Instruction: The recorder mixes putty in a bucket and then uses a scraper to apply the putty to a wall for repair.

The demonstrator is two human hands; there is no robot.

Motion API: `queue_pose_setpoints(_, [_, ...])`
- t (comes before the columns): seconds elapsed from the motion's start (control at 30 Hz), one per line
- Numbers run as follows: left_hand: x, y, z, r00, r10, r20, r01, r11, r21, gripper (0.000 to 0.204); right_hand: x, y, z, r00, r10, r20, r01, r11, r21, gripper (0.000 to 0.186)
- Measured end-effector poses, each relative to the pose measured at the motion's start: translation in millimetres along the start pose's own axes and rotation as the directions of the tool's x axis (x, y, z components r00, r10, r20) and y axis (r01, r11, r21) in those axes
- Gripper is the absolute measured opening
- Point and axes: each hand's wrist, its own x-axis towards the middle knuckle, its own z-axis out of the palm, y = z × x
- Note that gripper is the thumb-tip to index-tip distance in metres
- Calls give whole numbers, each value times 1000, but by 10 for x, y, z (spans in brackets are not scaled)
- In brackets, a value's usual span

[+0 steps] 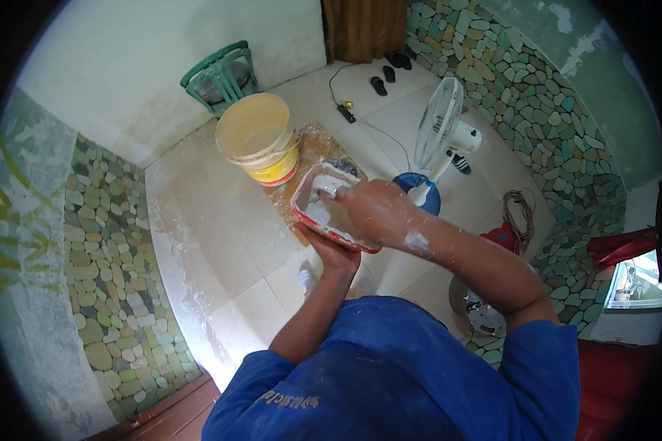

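My left hand (332, 252) supports a red-and-white plastic tub (301, 198) from below, fingers wrapped round its near side. Thick white paste (318, 212) coats the tub's inside. My right hand (379, 212) reaches over the rim, closed on a small tool (326, 185) smeared with the same paste. Most of that tool is hidden by the hand and paste, so its exact kind does not show. White splashes mark my right wrist.
Beyond the tub, a yellow bucket (256, 132) stands on a spattered brown board (318, 140). A white fan (441, 128) with a blue base is to the right, its cord crossing the tiles. A green chair (224, 77), sandals (379, 86) and stone-clad walls (107, 257) surround the floor.
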Motion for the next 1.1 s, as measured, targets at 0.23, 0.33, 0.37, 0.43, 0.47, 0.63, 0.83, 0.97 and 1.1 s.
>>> queue_pose_setpoints(0.23, [110, 237, 24, 996, -53, -69, 51, 998, -28, 75, 155, -99, -46, 975, -205, 85, 189, 968, 163, 25])
queue_pose_setpoints(0.33, [202, 393, 0, 1000, 6, -12, -6, 999, -41, 73, 379, -181, -124, 991, -121, 50, 116, 989, 92, 28])
queue_pose_setpoints(0.37, [252, 464, -22, 996, 56, 67, -53, 997, -56, 73, 458, -237, -140, 996, -86, -19, 88, 991, 100, 28])
queue_pose_setpoints(0.43, [371, 631, -89, 1000, 4, 0, -4, 997, -82, 73, 602, -392, -142, 983, -179, -31, 182, 969, 167, 30])
queue_pose_setpoints(0.47, [410, 759, -147, 996, -66, -55, 57, 988, -147, 72, 719, -500, -136, 975, -223, 13, 217, 961, 171, 30])
queue_pose_setpoints(0.63, [629, 1313, -376, 999, 54, -8, -54, 992, -110, 82, 1324, -849, -209, 961, -239, 143, 238, 971, 21, 30])
queue_pose_setpoints(0.83, [882, 2175, -608, 990, 138, -31, -141, 986, -94, 86, 1898, -1617, -56, 924, -366, 111, 350, 926, 141, 26])
queue_pose_setpoints(0.97, [935, 2754, -762, 988, 153, -33, -156, 983, -93, 86, 2380, -2036, -154, 940, -295, 172, 292, 955, 45, 29])
queue_pose_setpoints(1.1, [1040, 3326, -949, 976, 216, -37, -218, 970, -105, 85, 2742, -2636, 28, 856, -505, 112, 498, 863, 90, 27])
